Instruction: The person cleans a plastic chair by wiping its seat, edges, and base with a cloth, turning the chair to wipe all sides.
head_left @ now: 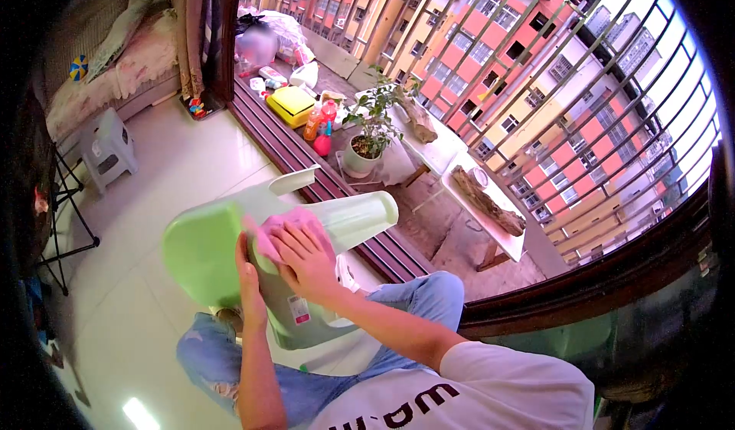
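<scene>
A light green plastic stool (pixel 203 250) lies tipped over across my lap, its legs pointing to the right and a small label on its near side. My left hand (pixel 250 284) grips the stool's edge, fingers stretched upward along it. A crumpled pink cloth (pixel 285 227) is pressed against the stool under my right hand (pixel 305 265). The right fingers lie over the cloth and hide part of it. Both hands are close together near the middle of the stool.
A grey stool (pixel 109 148) stands on the tiled floor (pixel 145 261) at left, near a black folding frame (pixel 67 215). Beyond the sliding-door track (pixel 272 143) are a potted plant (pixel 364 150), a yellow box (pixel 291 107), bottles and a white bench (pixel 490 219) bearing driftwood.
</scene>
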Motion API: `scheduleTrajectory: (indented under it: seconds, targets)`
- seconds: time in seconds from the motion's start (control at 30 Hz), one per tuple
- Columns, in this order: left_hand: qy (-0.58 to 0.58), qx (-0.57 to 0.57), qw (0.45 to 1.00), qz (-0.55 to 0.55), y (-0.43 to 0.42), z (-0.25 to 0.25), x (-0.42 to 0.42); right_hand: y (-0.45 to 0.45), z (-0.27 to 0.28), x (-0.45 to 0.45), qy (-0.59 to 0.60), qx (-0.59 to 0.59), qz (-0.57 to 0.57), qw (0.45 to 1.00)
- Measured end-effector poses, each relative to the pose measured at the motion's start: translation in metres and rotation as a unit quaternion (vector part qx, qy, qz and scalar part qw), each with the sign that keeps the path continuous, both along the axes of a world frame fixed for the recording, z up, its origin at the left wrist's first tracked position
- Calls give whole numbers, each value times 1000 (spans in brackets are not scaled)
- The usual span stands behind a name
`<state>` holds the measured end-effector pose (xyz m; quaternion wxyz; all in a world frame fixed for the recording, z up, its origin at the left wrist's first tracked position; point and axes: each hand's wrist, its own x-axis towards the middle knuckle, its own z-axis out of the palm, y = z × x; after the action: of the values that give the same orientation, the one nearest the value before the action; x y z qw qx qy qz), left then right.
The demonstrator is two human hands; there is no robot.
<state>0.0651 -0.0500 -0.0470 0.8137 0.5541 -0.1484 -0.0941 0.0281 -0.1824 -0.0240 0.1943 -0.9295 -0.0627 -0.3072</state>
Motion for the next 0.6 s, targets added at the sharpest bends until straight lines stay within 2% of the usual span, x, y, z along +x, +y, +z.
scheduleTrajectory:
  seconds: [0.1, 0.27, 0.33, 0.47, 0.5, 0.6]
  targets:
    - [8, -44, 998, -34, -3, -12, 7, -29, -3, -4, 43, -47, 28, 998]
    - [5, -26, 999, -29, -6, -11, 6, -109, -21, -28, 39, -27, -64, 997]
    - [0, -17, 1000, -23, -5, -8, 6, -123, -22, -31, 17, 20, -142, 990]
    - [-8, -9, 1000, -16, -3, -5, 5, -100, -22, -19, -20, -24, -145, 989]
    - [-9, -8, 1000, -13, -2, -4, 5, -77, 6, -12, -40, -9, -83, 996]
    - [-14, -3, 1000, -7, 1, -2, 3, -21, 3, -1, -31, 3, -26, 999]
